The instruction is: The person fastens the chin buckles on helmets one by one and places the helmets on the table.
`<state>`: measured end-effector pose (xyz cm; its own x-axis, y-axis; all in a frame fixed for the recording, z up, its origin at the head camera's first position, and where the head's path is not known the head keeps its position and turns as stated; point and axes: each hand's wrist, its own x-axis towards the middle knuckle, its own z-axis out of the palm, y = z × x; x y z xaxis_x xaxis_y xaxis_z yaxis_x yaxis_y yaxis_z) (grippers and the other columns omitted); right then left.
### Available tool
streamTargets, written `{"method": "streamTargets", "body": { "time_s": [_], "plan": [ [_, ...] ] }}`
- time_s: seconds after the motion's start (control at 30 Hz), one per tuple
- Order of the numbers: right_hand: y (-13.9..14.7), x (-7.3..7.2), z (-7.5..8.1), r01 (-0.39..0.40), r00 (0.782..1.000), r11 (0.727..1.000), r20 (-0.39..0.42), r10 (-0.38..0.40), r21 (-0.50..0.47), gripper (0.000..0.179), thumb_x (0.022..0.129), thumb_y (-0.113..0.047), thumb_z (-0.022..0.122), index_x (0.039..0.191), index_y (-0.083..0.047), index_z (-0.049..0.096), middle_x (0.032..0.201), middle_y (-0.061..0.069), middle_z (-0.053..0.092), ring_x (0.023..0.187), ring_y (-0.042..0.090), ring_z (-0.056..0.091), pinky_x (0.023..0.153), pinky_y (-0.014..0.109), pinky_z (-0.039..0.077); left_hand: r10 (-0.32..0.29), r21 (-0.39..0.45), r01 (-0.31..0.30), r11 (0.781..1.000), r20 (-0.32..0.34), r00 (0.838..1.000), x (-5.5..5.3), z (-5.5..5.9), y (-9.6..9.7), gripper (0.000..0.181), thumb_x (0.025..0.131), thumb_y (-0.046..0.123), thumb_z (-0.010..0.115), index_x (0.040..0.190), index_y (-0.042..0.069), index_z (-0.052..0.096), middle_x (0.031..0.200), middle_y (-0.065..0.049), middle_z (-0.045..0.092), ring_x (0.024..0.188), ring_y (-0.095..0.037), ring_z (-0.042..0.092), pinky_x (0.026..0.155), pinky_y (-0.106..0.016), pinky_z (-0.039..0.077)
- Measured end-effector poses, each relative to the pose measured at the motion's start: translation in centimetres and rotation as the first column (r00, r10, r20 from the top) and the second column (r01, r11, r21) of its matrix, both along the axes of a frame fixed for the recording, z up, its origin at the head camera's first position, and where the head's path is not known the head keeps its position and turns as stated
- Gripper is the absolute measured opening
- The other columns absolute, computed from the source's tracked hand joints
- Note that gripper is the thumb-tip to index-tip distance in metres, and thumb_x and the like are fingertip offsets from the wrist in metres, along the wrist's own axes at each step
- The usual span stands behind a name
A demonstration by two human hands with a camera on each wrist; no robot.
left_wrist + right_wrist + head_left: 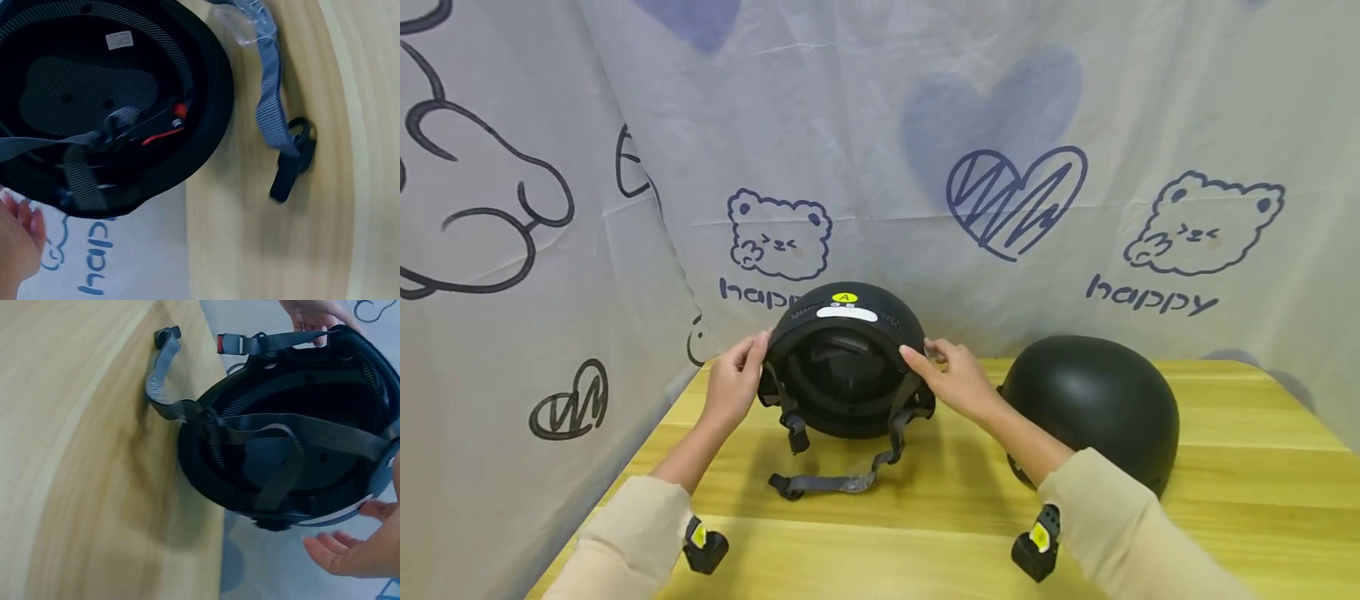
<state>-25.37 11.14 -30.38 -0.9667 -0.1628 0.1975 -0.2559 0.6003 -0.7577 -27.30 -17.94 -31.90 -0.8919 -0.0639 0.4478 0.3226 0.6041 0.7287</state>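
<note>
A black helmet is tilted back over the table, its hollow padded inside facing me. It carries a yellow round sticker marked A and a white strip on its front. My left hand grips its left edge with thumb and fingers. On the opposite edge my right hand pinches the rim, its thumb on the near side. Grey chin straps hang from both sides, and the longer one ends in a black buckle by the tabletop. In the right wrist view a shorter strap has a red-tipped buckle end.
A second black helmet sits dome up on the wooden table, right beside my right forearm. Pale cloth printed with hearts and bears hangs behind the table and along its left side. Each wrist carries a small black camera.
</note>
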Motion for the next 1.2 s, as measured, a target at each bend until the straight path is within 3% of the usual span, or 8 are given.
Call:
{"method": "streamTargets", "body": {
  "time_s": [0.2, 0.37, 0.47, 0.63, 0.77, 0.9, 1.0, 1.2],
  "plan": [
    [0.5, -0.7, -2.3, -0.113, 0.993, 0.988, 0.015, 0.115, -0.110, 0.069, 0.094, -0.046, 0.048, 0.149, -0.016, 0.020, 0.153, 0.012, 0.025, 0.137, 0.036, 0.029, 0.107, 0.055, 0.031, -0.061, 0.176, 0.086, 0.981, -0.144, 0.988, -1.2, -2.0, 0.6, 0.041, 0.102, 0.020, 0.032, 0.133, -0.002, 0.047, 0.118, -0.023, 0.044, 0.107, -0.022, 0.039, 0.095, -0.037, 0.034],
    [0.5, -1.4, -4.1, -0.212, 0.977, 0.959, -0.027, 0.211, -0.189, 0.078, 0.091, -0.045, 0.054, 0.150, -0.028, 0.006, 0.157, 0.002, 0.010, 0.143, 0.031, 0.016, 0.112, 0.057, 0.019, -0.148, 0.238, 0.176, 0.955, -0.133, 0.980, -2.0, -2.8, 0.8, 0.047, 0.103, 0.024, 0.023, 0.142, -0.001, 0.034, 0.147, -0.020, 0.033, 0.138, -0.032, 0.027, 0.115, -0.046, 0.019],
    [0.3, -1.8, -4.9, -0.237, 0.971, 0.944, -0.074, 0.226, -0.229, 0.082, 0.089, -0.044, 0.058, 0.150, -0.032, 0.003, 0.158, 0.000, 0.007, 0.144, 0.029, 0.014, 0.113, 0.056, 0.016, -0.188, 0.229, 0.215, 0.949, -0.134, 0.973, -2.0, -2.9, 0.8, 0.048, 0.103, 0.024, 0.024, 0.144, 0.000, 0.029, 0.150, -0.019, 0.028, 0.141, -0.032, 0.021, 0.116, -0.047, 0.016],
    [-0.4, -2.0, -5.6, -0.239, 0.970, 0.930, -0.113, 0.215, -0.280, 0.084, 0.087, -0.042, 0.061, 0.148, -0.038, 0.003, 0.157, -0.004, 0.005, 0.144, 0.027, 0.013, 0.112, 0.055, 0.020, -0.193, 0.249, 0.222, 0.943, -0.135, 0.972, -2.1, -2.8, 0.5, 0.048, 0.102, 0.022, 0.027, 0.145, 0.000, 0.028, 0.151, -0.019, 0.027, 0.141, -0.032, 0.022, 0.116, -0.046, 0.017],
    [-1.0, -2.0, -5.7, -0.243, 0.970, 0.915, -0.104, 0.220, -0.321, 0.085, 0.087, -0.035, 0.062, 0.149, -0.036, 0.003, 0.157, -0.002, 0.006, 0.144, 0.027, 0.015, 0.112, 0.052, 0.023, -0.168, 0.293, 0.190, 0.937, -0.098, 0.981, -2.3, -2.6, 0.5, 0.048, 0.102, 0.022, 0.026, 0.143, -0.004, 0.030, 0.149, -0.021, 0.029, 0.140, -0.031, 0.024, 0.117, -0.041, 0.017],
    [-0.8, -1.8, -5.6, -0.236, 0.971, 0.907, -0.057, 0.231, -0.350, 0.080, 0.090, -0.031, 0.059, 0.149, -0.032, 0.004, 0.156, 0.007, 0.013, 0.140, 0.029, 0.027, 0.108, 0.049, 0.033, -0.135, 0.306, 0.125, 0.944, 0.014, 0.991, -2.1, -2.4, 0.4, 0.051, 0.102, 0.027, 0.026, 0.142, -0.004, 0.031, 0.148, -0.021, 0.031, 0.139, -0.032, 0.026, 0.116, -0.040, 0.019],
    [-0.4, -1.7, -5.3, -0.224, 0.973, 0.910, -0.027, 0.229, -0.349, 0.076, 0.092, -0.032, 0.056, 0.150, -0.031, 0.006, 0.155, 0.009, 0.017, 0.138, 0.029, 0.030, 0.105, 0.048, 0.037, -0.128, 0.318, 0.094, 0.943, 0.088, 0.988, -1.8, -2.3, 0.5, 0.055, 0.101, 0.032, 0.024, 0.140, -0.005, 0.036, 0.145, -0.022, 0.036, 0.135, -0.032, 0.032, 0.114, -0.042, 0.022],
    [0.2, -1.5, -5.1, -0.191, 0.978, 0.910, 0.009, 0.209, -0.368, 0.071, 0.094, -0.029, 0.053, 0.150, -0.026, 0.010, 0.154, 0.011, 0.020, 0.136, 0.029, 0.033, 0.105, 0.046, 0.038, -0.125, 0.300, 0.076, 0.951, 0.149, 0.981, -1.6, -2.3, 0.7, 0.055, 0.101, 0.034, 0.025, 0.133, -0.006, 0.044, 0.136, -0.025, 0.044, 0.125, -0.034, 0.041, 0.109, -0.043, 0.030]
  ]
}}
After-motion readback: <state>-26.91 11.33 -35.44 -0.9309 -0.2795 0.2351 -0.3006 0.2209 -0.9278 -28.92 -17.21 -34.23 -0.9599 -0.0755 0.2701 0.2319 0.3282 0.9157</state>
